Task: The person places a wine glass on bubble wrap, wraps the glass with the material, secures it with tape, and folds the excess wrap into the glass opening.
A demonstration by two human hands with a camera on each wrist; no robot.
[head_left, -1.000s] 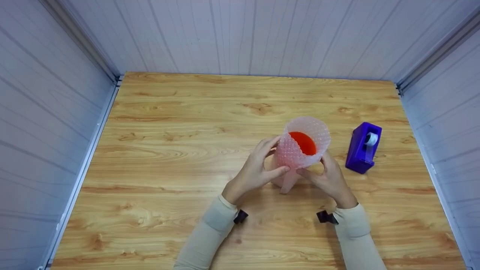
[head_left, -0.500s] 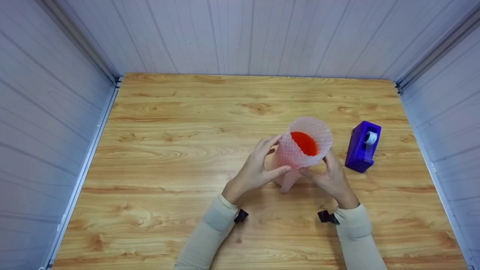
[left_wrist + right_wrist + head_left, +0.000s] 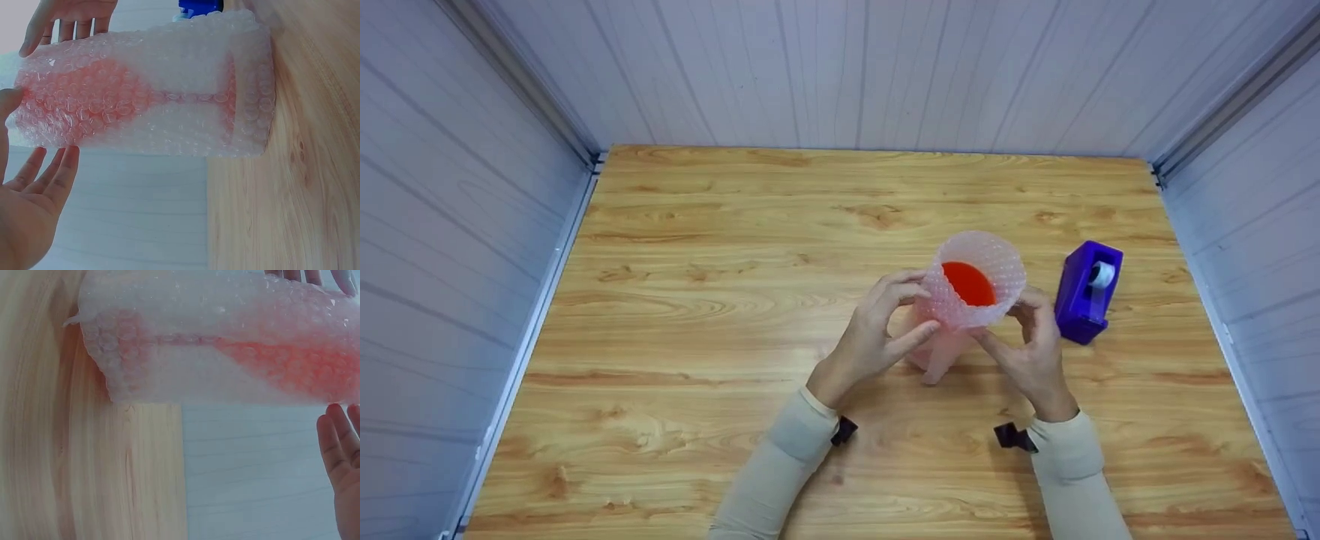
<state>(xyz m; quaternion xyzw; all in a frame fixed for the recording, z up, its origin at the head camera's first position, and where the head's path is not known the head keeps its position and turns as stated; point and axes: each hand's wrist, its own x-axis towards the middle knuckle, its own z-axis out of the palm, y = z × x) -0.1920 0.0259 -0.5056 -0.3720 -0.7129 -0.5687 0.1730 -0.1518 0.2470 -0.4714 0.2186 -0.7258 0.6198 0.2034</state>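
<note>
A red wine glass (image 3: 969, 283) stands upright inside a tube of clear bubble wrap (image 3: 949, 304), right of the table's middle. Its bowl, stem and foot show faintly through the wrap (image 3: 185, 129) in the left wrist view. My left hand (image 3: 864, 341) holds the tube's left side near the top, thumb at the front. On the opposite side my right hand (image 3: 1035, 360) holds the wrap, its thumb also at the front and fingers bent behind the rim. A narrow strip of wrap hangs down below the thumbs. Some fingertips are hidden behind the tube.
A purple tape dispenser (image 3: 1087, 292) with a white roll stands just right of my right hand. The wood-grain table (image 3: 697, 300) is bounded by pale panelled walls (image 3: 825, 75) at the back and both sides.
My right hand's fingers have bent and shifted slightly up and right, and the thumbs have moved slightly apart. My left fingers have shifted a little on the wrap. The wrapped glass stays nearly in place.
</note>
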